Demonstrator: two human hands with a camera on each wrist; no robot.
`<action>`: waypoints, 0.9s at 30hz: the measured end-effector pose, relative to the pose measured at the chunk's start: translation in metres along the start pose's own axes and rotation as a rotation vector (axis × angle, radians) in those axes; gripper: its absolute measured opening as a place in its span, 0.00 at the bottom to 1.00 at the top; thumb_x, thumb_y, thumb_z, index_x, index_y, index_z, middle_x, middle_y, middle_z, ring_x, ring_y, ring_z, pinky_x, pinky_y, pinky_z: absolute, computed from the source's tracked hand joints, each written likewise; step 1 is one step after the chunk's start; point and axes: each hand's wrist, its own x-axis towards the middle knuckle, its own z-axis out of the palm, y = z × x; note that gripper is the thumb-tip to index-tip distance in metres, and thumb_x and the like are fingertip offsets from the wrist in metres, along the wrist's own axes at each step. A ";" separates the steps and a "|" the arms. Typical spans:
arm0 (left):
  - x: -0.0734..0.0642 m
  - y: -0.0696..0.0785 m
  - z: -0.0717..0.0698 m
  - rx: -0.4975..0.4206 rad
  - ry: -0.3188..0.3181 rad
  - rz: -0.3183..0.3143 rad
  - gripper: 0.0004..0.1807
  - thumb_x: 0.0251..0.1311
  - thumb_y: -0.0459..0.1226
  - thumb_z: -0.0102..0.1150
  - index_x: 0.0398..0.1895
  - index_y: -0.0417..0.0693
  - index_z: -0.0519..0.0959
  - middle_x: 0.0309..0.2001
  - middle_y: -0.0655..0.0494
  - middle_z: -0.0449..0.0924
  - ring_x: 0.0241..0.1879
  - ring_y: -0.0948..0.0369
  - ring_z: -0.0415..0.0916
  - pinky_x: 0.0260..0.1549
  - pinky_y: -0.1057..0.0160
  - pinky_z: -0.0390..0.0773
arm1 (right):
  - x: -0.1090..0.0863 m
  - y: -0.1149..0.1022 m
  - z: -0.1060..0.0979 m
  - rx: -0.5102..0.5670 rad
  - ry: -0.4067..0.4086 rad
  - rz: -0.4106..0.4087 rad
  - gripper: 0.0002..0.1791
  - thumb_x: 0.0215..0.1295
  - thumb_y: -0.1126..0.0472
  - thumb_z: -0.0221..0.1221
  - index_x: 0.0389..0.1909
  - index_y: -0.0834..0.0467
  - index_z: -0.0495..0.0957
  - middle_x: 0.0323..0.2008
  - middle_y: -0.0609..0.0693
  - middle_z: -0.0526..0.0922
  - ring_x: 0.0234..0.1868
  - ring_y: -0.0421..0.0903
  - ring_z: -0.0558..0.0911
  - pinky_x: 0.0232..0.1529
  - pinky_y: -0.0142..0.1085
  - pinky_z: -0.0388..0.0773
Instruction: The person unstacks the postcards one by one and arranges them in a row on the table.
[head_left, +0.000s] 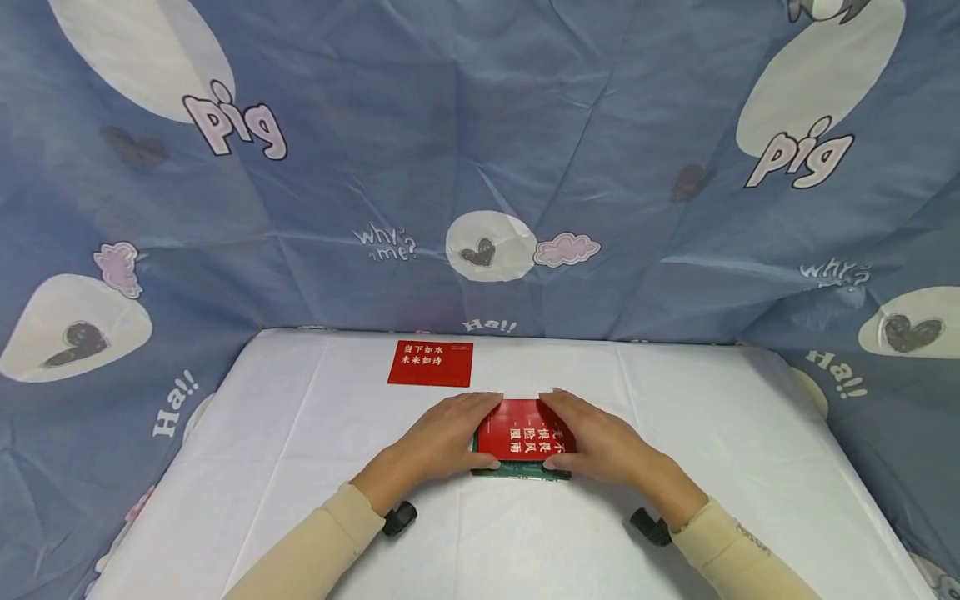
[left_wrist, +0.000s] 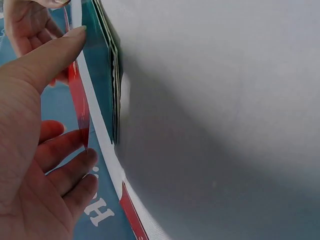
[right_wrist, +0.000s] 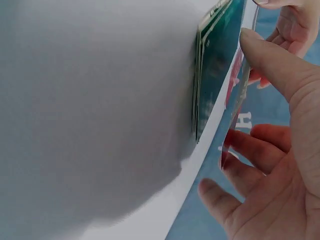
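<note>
A red card [head_left: 517, 429] with pale printed characters is held level between both hands, just above the white table. My left hand [head_left: 442, 433] grips its left end, thumb on the near edge and fingers at the far edge. At the opposite end my right hand [head_left: 603, 437] pinches it the same way. Beneath the card lies a thin stack of green cards [head_left: 521, 472], mostly covered in the head view. Both wrist views show a gap between the red card [left_wrist: 79, 97] and the green stack [right_wrist: 215, 65].
Another red card [head_left: 431, 363] with pale characters lies flat farther back, left of centre. The white-covered table [head_left: 337, 400] is bordered by a blue printed cloth [head_left: 420, 167] at the back and sides. Dark wrist cameras [head_left: 400, 518] sit under the wrists.
</note>
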 end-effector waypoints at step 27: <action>0.026 -0.013 -0.001 0.039 0.001 0.010 0.51 0.57 0.56 0.76 0.80 0.47 0.65 0.74 0.53 0.69 0.74 0.53 0.65 0.73 0.49 0.66 | 0.022 0.016 -0.006 -0.044 0.006 -0.024 0.50 0.60 0.48 0.76 0.78 0.61 0.64 0.73 0.56 0.71 0.77 0.57 0.65 0.74 0.64 0.60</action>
